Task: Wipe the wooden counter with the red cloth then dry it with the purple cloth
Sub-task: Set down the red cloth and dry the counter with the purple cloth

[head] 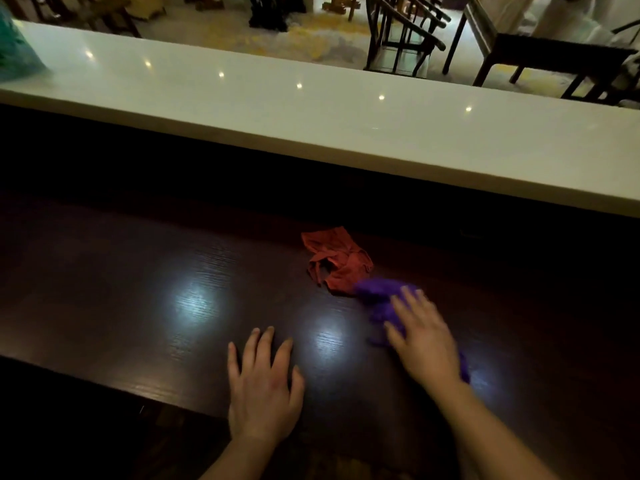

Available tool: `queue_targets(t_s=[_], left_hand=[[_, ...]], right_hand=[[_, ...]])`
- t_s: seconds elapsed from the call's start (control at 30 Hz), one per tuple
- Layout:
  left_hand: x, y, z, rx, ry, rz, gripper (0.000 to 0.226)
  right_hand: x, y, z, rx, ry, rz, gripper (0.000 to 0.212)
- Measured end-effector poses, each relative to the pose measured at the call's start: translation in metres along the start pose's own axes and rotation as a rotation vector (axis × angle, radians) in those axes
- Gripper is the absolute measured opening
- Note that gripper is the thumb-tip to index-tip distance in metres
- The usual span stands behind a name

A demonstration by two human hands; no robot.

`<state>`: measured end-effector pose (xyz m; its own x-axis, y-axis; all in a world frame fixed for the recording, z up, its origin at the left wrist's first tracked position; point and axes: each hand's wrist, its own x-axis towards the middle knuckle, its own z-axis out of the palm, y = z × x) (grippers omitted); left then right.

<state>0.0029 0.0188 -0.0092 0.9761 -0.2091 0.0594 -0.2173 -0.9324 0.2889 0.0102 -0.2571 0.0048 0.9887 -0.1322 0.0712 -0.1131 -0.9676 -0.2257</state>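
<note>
The dark wooden counter stretches across the lower half of the view. A crumpled red cloth lies on it, right of centre, with no hand on it. Just in front of the red cloth and touching it is the fuzzy purple cloth. My right hand lies flat on the purple cloth, pressing it to the wood, fingers spread; part of the cloth is hidden beneath the palm. My left hand rests flat on the bare counter near its front edge, fingers apart, holding nothing.
A raised white ledge runs along the back of the counter. A teal object sits at the ledge's far left. Dark chairs and a table stand on the floor beyond.
</note>
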Motion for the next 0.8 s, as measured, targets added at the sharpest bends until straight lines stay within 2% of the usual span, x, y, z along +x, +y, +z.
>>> queue_targets(t_s=[0.03, 0.1, 0.2, 0.3, 0.5, 0.57, 0.7, 0.8], left_hand=[[0.000, 0.000, 0.000, 0.000, -0.005, -0.003, 0.050], [0.000, -0.001, 0.000, -0.003, -0.011, -0.001, 0.050], [-0.001, 0.000, -0.002, -0.028, -0.006, -0.008, 0.052], [-0.002, 0.000, -0.003, -0.062, 0.018, -0.008, 0.057], [-0.004, -0.001, -0.006, -0.124, 0.067, 0.012, 0.062], [-0.003, 0.000, -0.007, -0.136, 0.071, 0.009, 0.062], [-0.003, 0.000, -0.007, -0.106, 0.049, 0.020, 0.060], [-0.002, -0.002, -0.004, -0.074, 0.061, 0.041, 0.057]], right_hand=[[0.006, 0.005, -0.002, 0.005, 0.011, 0.097, 0.054], [-0.001, -0.005, 0.004, -0.007, 0.044, 0.158, 0.052], [-0.042, -0.048, 0.023, -0.004, 0.063, -0.003, 0.057], [-0.066, -0.079, 0.031, 0.026, -0.001, -0.184, 0.060], [-0.020, -0.106, 0.031, 0.001, -0.008, -0.416, 0.053], [0.001, -0.118, 0.036, 0.022, -0.002, -0.408, 0.052], [0.033, -0.141, 0.048, 0.108, -0.015, -0.272, 0.054], [0.050, -0.147, 0.057, 0.120, -0.004, -0.257, 0.053]])
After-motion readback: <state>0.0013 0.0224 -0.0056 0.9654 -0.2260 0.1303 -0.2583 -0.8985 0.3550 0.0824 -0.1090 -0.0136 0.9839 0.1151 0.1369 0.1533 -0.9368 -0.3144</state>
